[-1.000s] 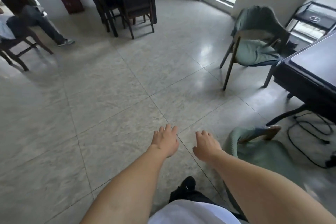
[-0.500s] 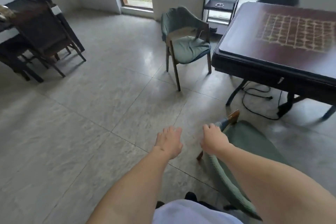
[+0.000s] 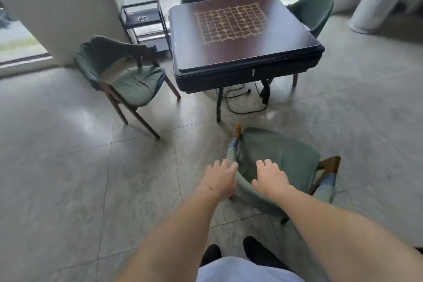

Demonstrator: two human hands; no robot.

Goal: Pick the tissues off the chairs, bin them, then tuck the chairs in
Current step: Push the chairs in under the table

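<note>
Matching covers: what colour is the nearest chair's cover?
Green knit on the nearest chair, clearest in the head view.

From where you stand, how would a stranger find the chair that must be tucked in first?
Start at the dark square table with the grid on top. Four green chairs surround it; take the nearest chair, at the table's near side. Only this one has both hands on its backrest.

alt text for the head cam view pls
Both hands, left and right, rest on the backrest of a green chair pulled out from a dark square table. Another green chair stands out at the table's left.
</note>
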